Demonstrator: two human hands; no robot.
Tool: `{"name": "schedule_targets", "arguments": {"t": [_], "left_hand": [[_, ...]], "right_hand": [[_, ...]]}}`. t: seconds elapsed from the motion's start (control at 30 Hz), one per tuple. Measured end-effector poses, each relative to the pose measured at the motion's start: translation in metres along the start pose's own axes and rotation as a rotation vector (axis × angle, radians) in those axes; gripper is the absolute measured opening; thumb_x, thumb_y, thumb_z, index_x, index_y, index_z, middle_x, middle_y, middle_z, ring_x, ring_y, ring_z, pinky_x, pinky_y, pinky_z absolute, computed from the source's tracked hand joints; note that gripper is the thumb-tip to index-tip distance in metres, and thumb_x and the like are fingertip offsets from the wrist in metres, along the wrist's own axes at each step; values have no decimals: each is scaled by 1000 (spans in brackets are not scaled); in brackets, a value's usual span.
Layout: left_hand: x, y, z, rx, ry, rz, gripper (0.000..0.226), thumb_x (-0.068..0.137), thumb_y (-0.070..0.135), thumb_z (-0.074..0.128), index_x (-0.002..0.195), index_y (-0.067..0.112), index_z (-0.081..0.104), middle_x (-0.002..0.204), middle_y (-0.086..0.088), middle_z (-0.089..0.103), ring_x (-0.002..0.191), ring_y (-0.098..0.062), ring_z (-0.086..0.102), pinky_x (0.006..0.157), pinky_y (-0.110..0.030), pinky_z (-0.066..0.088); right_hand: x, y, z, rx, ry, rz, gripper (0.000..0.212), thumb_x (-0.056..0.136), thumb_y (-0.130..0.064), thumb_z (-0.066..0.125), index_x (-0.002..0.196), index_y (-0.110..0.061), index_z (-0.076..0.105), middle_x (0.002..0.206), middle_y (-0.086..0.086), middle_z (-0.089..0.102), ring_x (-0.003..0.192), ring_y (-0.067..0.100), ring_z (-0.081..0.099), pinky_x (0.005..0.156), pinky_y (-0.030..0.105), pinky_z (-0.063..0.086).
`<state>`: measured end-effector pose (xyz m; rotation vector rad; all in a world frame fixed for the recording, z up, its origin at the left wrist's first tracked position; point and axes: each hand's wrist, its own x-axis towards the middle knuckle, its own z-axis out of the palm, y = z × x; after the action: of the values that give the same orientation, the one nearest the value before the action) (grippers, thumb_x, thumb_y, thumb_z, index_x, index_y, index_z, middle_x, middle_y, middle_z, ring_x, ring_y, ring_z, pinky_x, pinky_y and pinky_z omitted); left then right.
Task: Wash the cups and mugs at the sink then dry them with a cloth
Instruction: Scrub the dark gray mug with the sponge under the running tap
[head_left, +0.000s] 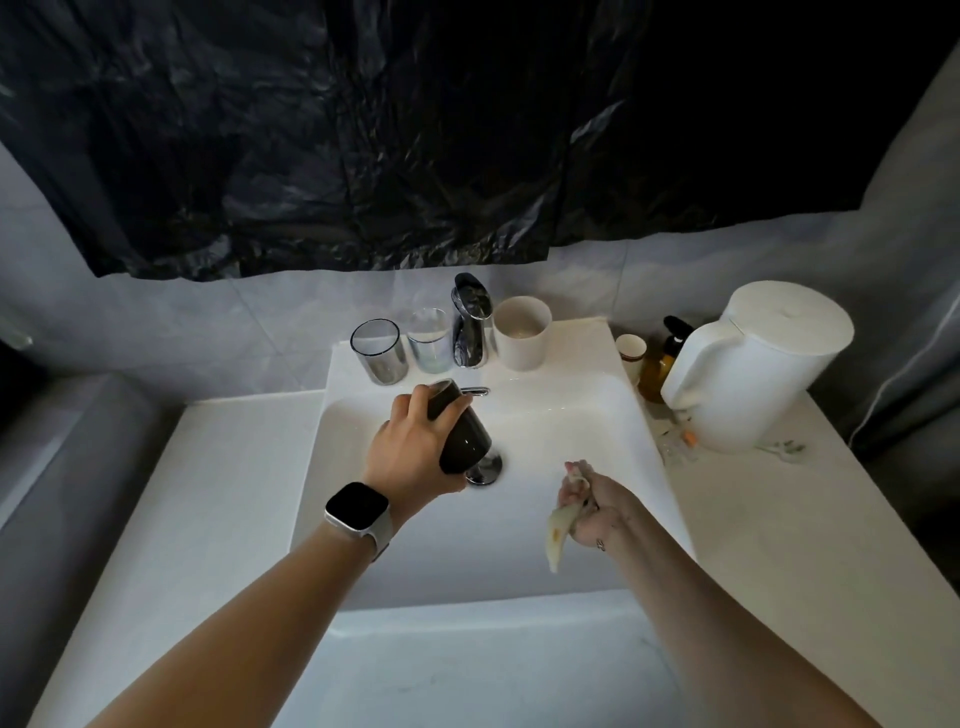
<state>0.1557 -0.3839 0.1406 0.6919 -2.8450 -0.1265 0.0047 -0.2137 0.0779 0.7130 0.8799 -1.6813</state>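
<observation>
Here, a dark cup (460, 428) is held tilted over the sink (545, 431) while the other hand holds a cloth (560, 525).

The left hand (410, 447) grips the dark cup around its upper part, over the drain (485, 465) near the basin's centre. The right hand (597, 506), at about 4 o'clock from the cup, pinches the pale cloth, which hangs down into the basin. No water shows running from the tap (470, 322) at 12 o'clock. On the sink's back ledge stand a grey glass (378, 351) and a clear glass (428, 339) at 11 o'clock and a white cup (522, 332) at 1 o'clock; a small paper cup (630, 353), a bottle (662, 361) and a white kettle (753, 364) sit on the table at 2 o'clock. I judge the task is underway: one cup in hand, the others apparently still waiting. No writing is readable.
</observation>
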Motion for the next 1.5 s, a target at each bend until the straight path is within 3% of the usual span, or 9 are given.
{"name": "schedule_targets", "arguments": {"t": [0.17, 0.4, 0.57, 0.73, 0.83, 1.07, 1.23, 1.37, 1.5], "left_hand": [[-1, 5, 0, -107, 41, -107, 92, 56, 35, 82, 141, 28, 47, 127, -10, 43, 112, -33, 45, 71, -37, 52], [8, 18, 8, -374, 126, -265, 86, 60, 31, 84, 139, 26, 49, 119, -6, 42, 105, -29, 52, 88, -33, 49], [24, 41, 11, -1177, -16, -737, 54, 72, 35, 77, 121, 28, 56, 122, -6, 55, 99, -17, 62, 83, -43, 58], [47, 80, 18, -1655, -255, -922, 35, 93, 39, 58, 124, 21, 57, 122, -5, 60, 109, -23, 61, 87, -52, 57], [74, 107, 29, -1738, -279, -970, 28, 93, 41, 55, 114, 25, 62, 116, -5, 61, 109, -22, 60, 91, -51, 55], [140, 136, 55, -1932, -321, -1005, 47, 87, 47, 64, 123, 18, 58, 126, -16, 56, 115, -33, 58, 90, -55, 54], [166, 128, 71, -1838, -323, -886, 60, 89, 61, 53, 136, 26, 52, 136, -8, 52, 121, -26, 56, 90, -46, 53], [162, 120, 77, -1683, -247, -864, 42, 98, 47, 46, 133, 23, 52, 139, 0, 52, 128, -25, 49, 101, -43, 44], [141, 109, 75, -1662, -229, -840, 35, 102, 36, 43, 127, 17, 58, 134, -1, 59, 124, -24, 55, 107, -47, 42]], "right_hand": [[1, -4, 7, -243, 36, -122, 60, 92, -67, 32, 58, -17, 31, 36, -2, 31, 27, 11, 29, 33, 14, 28], [-3, -8, 14, -390, 110, -100, 31, 85, -11, 35, 55, -17, 31, 46, -2, 27, 34, 13, 20, 38, 16, 18], [-3, -32, 6, -864, 199, -357, 41, 95, -27, 45, 57, -13, 40, 45, -1, 32, 39, 13, 25, 45, 21, 21], [-26, -65, 0, -1113, -75, -634, 42, 90, -51, 56, 68, -16, 51, 54, -4, 47, 41, 10, 33, 40, 21, 26], [-31, -75, -1, -1234, -145, -805, 48, 88, -50, 59, 73, -5, 52, 53, -5, 52, 47, 12, 43, 44, 22, 36], [4, -117, 0, -1258, -30, -1193, 37, 91, -51, 49, 68, -21, 46, 55, -3, 52, 52, 11, 49, 54, 35, 44], [37, -131, 17, -1243, 104, -1426, 29, 94, -39, 53, 78, -15, 56, 60, -14, 47, 60, 0, 52, 51, 9, 34], [57, -129, 28, -1211, 125, -1383, 25, 93, -33, 56, 83, -11, 59, 61, -12, 51, 60, -1, 55, 51, 7, 38], [71, -128, 39, -1153, 140, -1286, 33, 93, -41, 50, 96, -11, 63, 77, -4, 65, 69, 7, 62, 58, 21, 52]]}}
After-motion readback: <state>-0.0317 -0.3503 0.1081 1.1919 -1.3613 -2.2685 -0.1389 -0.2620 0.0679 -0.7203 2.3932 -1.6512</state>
